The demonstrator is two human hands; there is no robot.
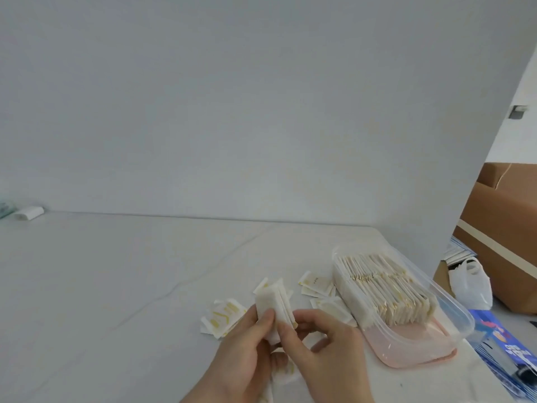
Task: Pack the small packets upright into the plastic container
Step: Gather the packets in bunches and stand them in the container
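White paper packets [274, 305] sat bunched in our left hand [242, 353] and right hand [322, 347], both pinching them, beside the nearly full plastic container [447, 301]. We thought the uneven bunch could slip, fan out or tip over squeezing into that small gap.

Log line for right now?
hands: left and right hold packet stack | container: partly filled, packets upright | loose packets on table

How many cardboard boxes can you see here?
1. The cardboard box sits at the right edge, beyond the table, behind a white plastic bag. The wall cuts off part of it, so more could be hidden.
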